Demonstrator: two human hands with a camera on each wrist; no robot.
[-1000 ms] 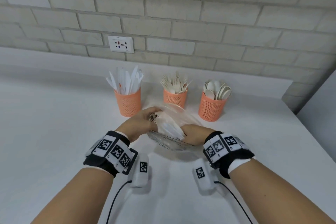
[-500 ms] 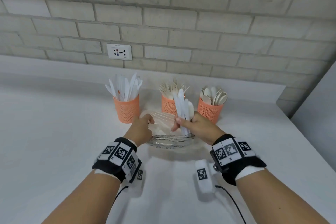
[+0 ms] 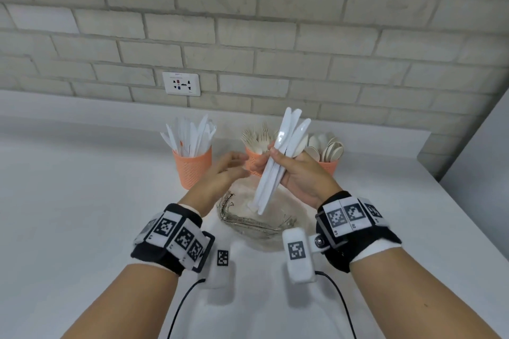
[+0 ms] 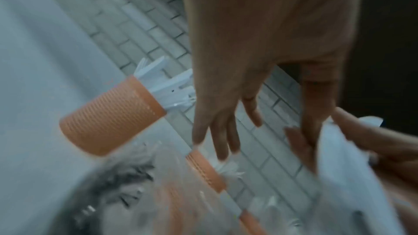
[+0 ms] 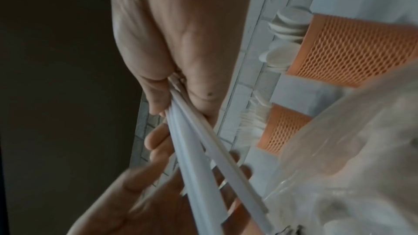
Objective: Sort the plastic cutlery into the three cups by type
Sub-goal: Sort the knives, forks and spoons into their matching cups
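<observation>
While blurred wristward, knives (image 3: pixel 278 162) show overhead.

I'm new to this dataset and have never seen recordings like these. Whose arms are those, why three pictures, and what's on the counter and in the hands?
No machine here: a person wears a head camera and one camera strapped to each wrist, on bands with black-and-white markers. The wide picture is from the head; the two close, blurry ones look along each hand. On the white counter stand three orange cups: the knife cup, the fork cup and the spoon cup. In front lies a clear plastic bag. The right hand grips a bundle of white knives, held over the bag. The left hand is open beside the bundle, holding nothing.
</observation>
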